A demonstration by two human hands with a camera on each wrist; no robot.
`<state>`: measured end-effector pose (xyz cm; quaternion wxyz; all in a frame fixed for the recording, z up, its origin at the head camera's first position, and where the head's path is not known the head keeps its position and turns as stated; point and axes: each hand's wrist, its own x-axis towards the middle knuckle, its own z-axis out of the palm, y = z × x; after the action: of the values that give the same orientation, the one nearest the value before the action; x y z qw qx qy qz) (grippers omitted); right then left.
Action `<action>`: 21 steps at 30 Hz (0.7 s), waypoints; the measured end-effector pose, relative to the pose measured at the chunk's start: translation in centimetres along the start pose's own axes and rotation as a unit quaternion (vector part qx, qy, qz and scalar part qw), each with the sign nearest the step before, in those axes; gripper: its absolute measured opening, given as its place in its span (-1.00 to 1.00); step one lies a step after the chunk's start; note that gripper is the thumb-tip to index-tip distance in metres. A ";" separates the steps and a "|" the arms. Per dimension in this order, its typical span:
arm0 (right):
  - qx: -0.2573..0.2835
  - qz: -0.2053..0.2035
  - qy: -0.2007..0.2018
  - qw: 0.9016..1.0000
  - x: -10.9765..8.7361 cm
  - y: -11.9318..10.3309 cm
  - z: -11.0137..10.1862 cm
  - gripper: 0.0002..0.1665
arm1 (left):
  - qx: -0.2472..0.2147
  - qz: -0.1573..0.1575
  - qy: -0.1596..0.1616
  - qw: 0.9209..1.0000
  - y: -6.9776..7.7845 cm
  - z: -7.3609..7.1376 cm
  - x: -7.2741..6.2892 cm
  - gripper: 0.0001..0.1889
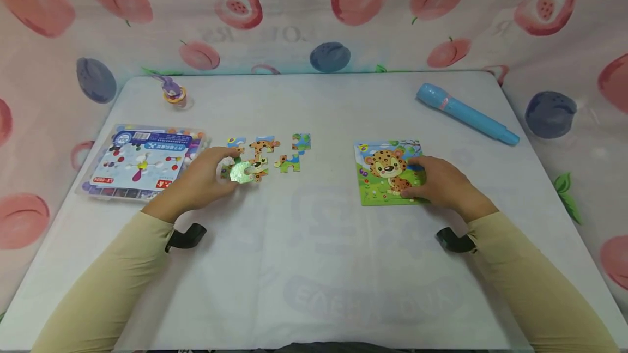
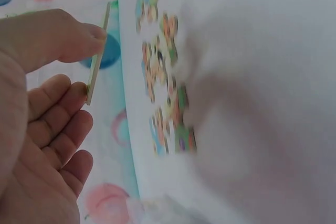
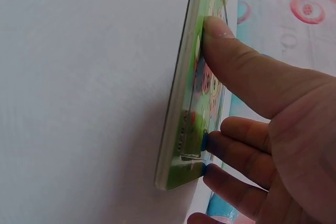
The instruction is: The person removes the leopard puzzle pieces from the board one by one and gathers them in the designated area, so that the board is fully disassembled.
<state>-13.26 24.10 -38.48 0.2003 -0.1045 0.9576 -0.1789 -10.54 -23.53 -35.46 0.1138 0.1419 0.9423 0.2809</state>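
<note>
Near the kit box, my left hand (image 1: 203, 176) pinches one puzzle piece (image 1: 241, 172) between thumb and fingers. The piece shows a pale, shiny green face in the head view and a thin edge-on profile in the left wrist view. Several loose puzzle pieces (image 1: 289, 163), with leopard spots, blue and green on them, lie just beyond it. To the right is a square leopard puzzle board (image 1: 378, 181). My right hand (image 1: 448, 184) grips its right part, thumb (image 3: 215, 30) on the picture face and fingertips by the right edge. My palm hides that edge in the head view.
At the left stands a clear plastic kit box (image 1: 139, 162) with a molecule-model label. Behind it is a small purple rabbit toy (image 1: 171, 90). A light blue tube (image 1: 468, 114) lies at the back right. A fruit-printed cloth (image 1: 294, 15) hangs behind the white table (image 1: 314, 266).
</note>
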 end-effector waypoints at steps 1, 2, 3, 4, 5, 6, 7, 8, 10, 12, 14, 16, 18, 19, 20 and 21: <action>0.000 0.000 -0.001 1.000 0.0 0.0 0.0 0.07 | 0.003 -0.005 -0.001 1.000 -0.2 -0.2 -0.2 -0.34; -0.001 0.001 -0.001 1.000 0.0 0.0 0.0 0.07 | 0.006 -0.010 -0.003 1.000 -0.4 -0.4 -0.4 -0.34; -0.001 0.002 -0.001 1.000 0.0 0.0 0.0 0.07 | 0.007 -0.014 -0.006 1.000 -0.5 -0.6 -0.5 -0.34; -0.001 0.002 -0.001 1.000 0.0 0.0 0.0 0.07 | 0.010 -0.016 -0.009 1.000 -0.7 -0.7 -0.6 -0.34; -0.002 0.002 -0.002 1.000 0.0 0.0 0.0 0.07 | 0.011 -0.017 -0.013 1.000 -0.9 -0.8 -0.8 -0.35; -0.002 0.003 -0.002 1.000 0.0 0.0 0.0 0.07 | 0.011 -0.019 -0.017 1.000 -1.0 -0.8 -0.9 -0.35; -0.002 0.003 -0.002 1.000 0.0 0.0 0.0 0.07 | 0.011 -0.019 -0.021 1.000 -1.1 -0.8 -1.1 -0.36; -0.002 0.003 -0.002 1.000 0.0 0.0 -0.1 0.07 | 0.010 -0.020 -0.025 0.999 -1.3 -0.8 -1.2 -0.36; -0.002 0.003 -0.002 1.000 0.0 0.0 -0.1 0.08 | 0.009 -0.019 -0.028 0.999 -1.5 -0.6 -1.4 -0.37; -0.002 0.003 -0.002 1.000 0.0 0.0 0.0 0.08 | 0.008 -0.019 -0.030 0.999 -1.7 -0.4 -1.6 -0.38; -0.003 0.002 -0.001 1.000 -0.1 0.0 0.0 0.08 | 0.006 -0.018 -0.033 0.999 -1.8 0.0 -1.7 -0.38; -0.004 0.001 -0.001 1.000 -0.1 0.0 0.0 0.08 | 0.004 -0.019 -0.036 0.999 -2.0 0.4 -1.8 -0.38; -0.004 0.000 -0.001 1.000 -0.1 0.0 0.0 0.07 | 0.006 -0.020 -0.041 0.999 -2.1 0.7 -1.9 -0.38; -0.005 -0.001 -0.001 1.000 -0.1 0.0 0.0 0.07 | 0.007 -0.020 -0.043 0.999 -2.2 0.9 -1.9 -0.38; -0.005 -0.001 -0.001 1.000 -0.1 0.0 0.0 0.07 | 0.008 -0.022 -0.045 0.999 -2.3 1.0 -1.9 -0.38; -0.005 -0.002 -0.001 1.000 -0.1 0.0 0.0 0.07 | 0.010 -0.022 -0.047 0.999 -2.4 1.1 -1.9 -0.38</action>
<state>-13.17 24.08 -38.44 0.2001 -0.1078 0.9581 -0.1742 -8.89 -25.57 -37.48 0.1621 0.1357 0.9417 0.2617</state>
